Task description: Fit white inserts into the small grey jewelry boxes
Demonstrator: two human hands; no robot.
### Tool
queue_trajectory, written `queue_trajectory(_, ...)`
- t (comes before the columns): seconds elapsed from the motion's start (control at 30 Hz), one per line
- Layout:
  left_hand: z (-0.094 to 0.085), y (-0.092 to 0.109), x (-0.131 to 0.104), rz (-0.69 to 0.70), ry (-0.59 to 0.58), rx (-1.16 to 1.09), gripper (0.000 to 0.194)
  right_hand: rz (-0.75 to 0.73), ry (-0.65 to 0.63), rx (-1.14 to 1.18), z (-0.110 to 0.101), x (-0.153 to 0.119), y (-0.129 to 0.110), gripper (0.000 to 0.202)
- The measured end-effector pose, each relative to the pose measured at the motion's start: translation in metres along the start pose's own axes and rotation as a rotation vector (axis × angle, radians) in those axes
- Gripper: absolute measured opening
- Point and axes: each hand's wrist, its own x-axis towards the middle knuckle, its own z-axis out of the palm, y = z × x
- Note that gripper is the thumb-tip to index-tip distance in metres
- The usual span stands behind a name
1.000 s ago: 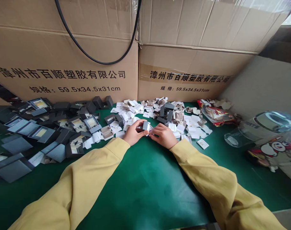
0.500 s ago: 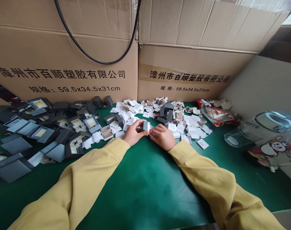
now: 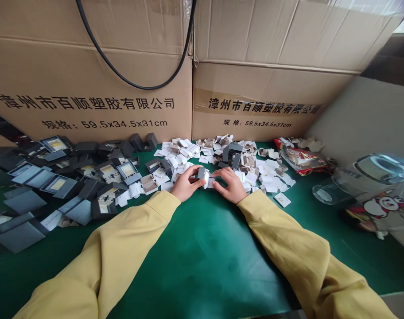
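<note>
Well to the left of both hands, dark grey boxes (image 3: 89, 188) lay heaped, several with their lids raised. Nearer, white card pieces (image 3: 180, 155) lay just beyond the left hand (image 3: 189, 184), and nothing in either heap had visibly shifted over the last second. The left hand had held its pose too: thumb and fingers gripped a small grey box (image 3: 201, 172), which sat between the two hands. At that box's right side a white piece (image 3: 207, 178) showed, now more in view than half a second earlier.

The change was in the right hand (image 3: 214, 179). Its fingertips had been bunched against the white piece; now thumb and forefinger stood spread around its right end. Whether they gripped it or merely touched it could not be told. This suggested that the right hand was adjusting its hold while the left kept the box steady; whether the two parts were being joined or parted was unclear.

Right of the right hand lay more scattered card (image 3: 270, 173), then a small flat card (image 3: 282, 199), a red packet (image 3: 298, 159) and, farthest out, a clear container (image 3: 338, 186).
</note>
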Motion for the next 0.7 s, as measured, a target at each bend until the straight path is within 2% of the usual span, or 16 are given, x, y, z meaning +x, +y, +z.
queue_trajectory(0.1,0.001,0.001,-0.001,-0.005,0.001,0.018,0.052,0.068,-0.024,0.007,0.006,0.000,-0.003,0.029)
queue_trajectory(0.27,0.002,0.002,-0.001,0.003,0.008,0.038,0.052,0.109,-0.017,0.029,0.013,0.000,-0.007,0.029)
queue_trajectory(0.47,0.001,0.002,0.000,-0.005,-0.009,0.026,0.054,0.042,-0.022,0.024,0.009,0.002,-0.008,0.031)
queue_trajectory(0.7,0.000,0.002,0.001,-0.006,-0.019,0.054,0.056,-0.003,-0.041,-0.045,0.010,0.005,-0.010,0.021)
